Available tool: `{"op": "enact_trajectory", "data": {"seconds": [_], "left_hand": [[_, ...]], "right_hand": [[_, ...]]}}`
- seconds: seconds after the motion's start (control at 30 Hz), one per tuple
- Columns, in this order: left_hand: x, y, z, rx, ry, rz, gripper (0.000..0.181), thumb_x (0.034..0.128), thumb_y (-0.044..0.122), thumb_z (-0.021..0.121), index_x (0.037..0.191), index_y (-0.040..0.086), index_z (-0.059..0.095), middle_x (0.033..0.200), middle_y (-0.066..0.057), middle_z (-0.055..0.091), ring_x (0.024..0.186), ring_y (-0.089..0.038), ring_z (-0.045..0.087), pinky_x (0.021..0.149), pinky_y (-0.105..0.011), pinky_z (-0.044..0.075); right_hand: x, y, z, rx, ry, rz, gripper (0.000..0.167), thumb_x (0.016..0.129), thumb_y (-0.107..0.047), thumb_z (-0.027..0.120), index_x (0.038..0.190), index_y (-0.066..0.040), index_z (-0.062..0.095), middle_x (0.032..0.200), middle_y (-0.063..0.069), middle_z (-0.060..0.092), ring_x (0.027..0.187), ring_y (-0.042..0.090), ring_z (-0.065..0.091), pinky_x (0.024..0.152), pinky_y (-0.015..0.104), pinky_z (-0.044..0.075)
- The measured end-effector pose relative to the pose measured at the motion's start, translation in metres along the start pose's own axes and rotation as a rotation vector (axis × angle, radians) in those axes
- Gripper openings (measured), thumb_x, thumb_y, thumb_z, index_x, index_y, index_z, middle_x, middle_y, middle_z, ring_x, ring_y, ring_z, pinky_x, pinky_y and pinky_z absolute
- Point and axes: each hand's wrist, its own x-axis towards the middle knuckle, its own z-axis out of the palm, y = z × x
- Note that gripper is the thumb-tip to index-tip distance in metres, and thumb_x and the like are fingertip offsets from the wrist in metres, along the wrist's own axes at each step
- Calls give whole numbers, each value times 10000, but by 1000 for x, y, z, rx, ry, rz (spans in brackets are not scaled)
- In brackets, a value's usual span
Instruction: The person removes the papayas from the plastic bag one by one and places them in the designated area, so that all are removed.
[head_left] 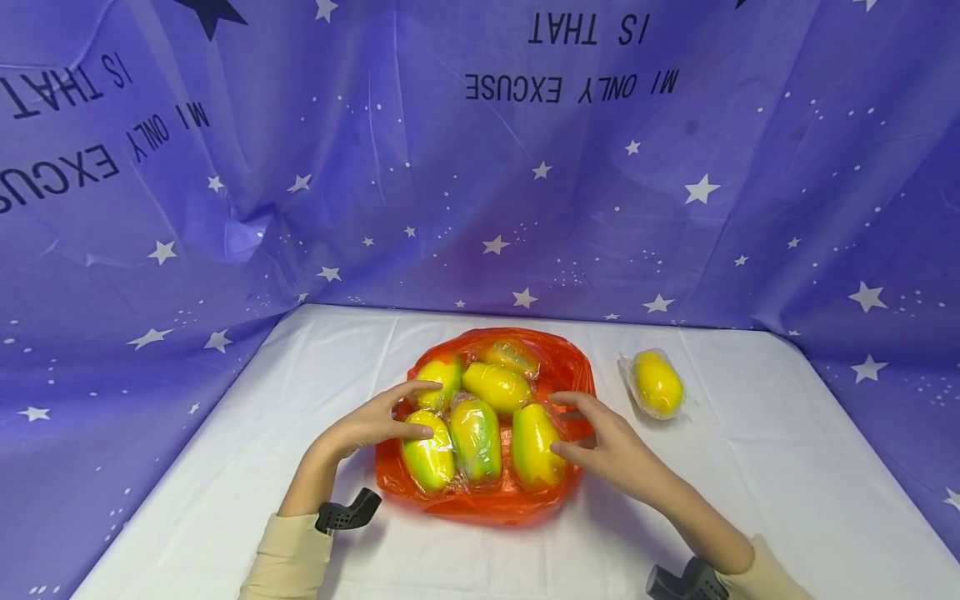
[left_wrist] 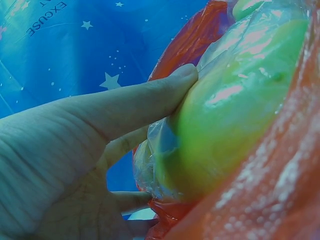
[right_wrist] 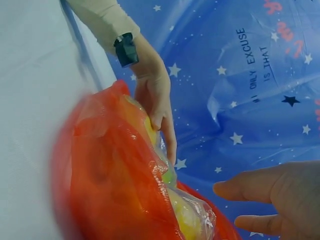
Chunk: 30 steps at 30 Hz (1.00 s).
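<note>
A red plastic bag (head_left: 498,510), its mouth spread wide, holds several yellow-green mango-like fruits in clear wrap. At its left side is my left hand (head_left: 375,419), fingers loosely spread over the rear left fruit (head_left: 441,377). In the left wrist view, the left thumb (left_wrist: 150,102) touches a wrapped fruit (left_wrist: 220,125). My right hand (head_left: 611,442) is at the bag's right side, fingers apart, beside the right fruit (head_left: 536,450). Whether its fingertips touch that fruit cannot be told. The right wrist view shows its thumb and a finger apart, holding nothing.
One more wrapped yellow fruit (head_left: 658,383) lies on the white tablecloth (head_left: 720,475), to the right of the bag. A purple curtain (head_left: 480,183) with stars and lettering hangs behind and at both sides of the table.
</note>
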Motion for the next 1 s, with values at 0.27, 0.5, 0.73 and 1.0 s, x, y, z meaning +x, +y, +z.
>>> {"op": "enact_trajectory", "data": {"seconds": [0.27, 0.5, 0.73, 1.0], "left_hand": [[0, -1, 0, -1, 2, -2, 666, 799, 331, 790, 1394, 303, 492, 1462, -58, 409, 1344, -328, 333, 1066, -605, 254], [1, -1, 1, -7, 2, 3, 663, 801, 322, 790, 1394, 299, 494, 1469, -45, 405, 1359, -320, 315, 1077, -595, 238], [1, -1, 1, -9, 2, 0, 661, 804, 313, 789, 1394, 294, 494, 1476, -60, 395, 1365, -330, 306, 1075, -604, 237], [0, -1, 1, -12, 6, -7, 659, 803, 311, 790, 1393, 300, 496, 1476, -61, 391, 1359, -330, 310, 1074, -600, 240]], "right_hand": [[1, 5, 6, -90, 27, 23, 572, 810, -203, 794, 1306, -82, 535, 1291, 125, 555, 1093, 311, 564, 834, 415, 534], [1, 10, 15, -202, 58, 22, 612, 751, -240, 842, 1271, -77, 563, 1253, 73, 563, 997, 247, 577, 828, 395, 533], [-1, 12, 20, -294, 54, 26, 653, 729, -310, 854, 1269, -70, 577, 1253, 47, 561, 1101, 243, 574, 935, 439, 484], [-2, 16, 24, -336, 38, 46, 760, 704, -400, 855, 1324, -80, 553, 1291, 56, 543, 1155, 259, 552, 976, 463, 448]]}}
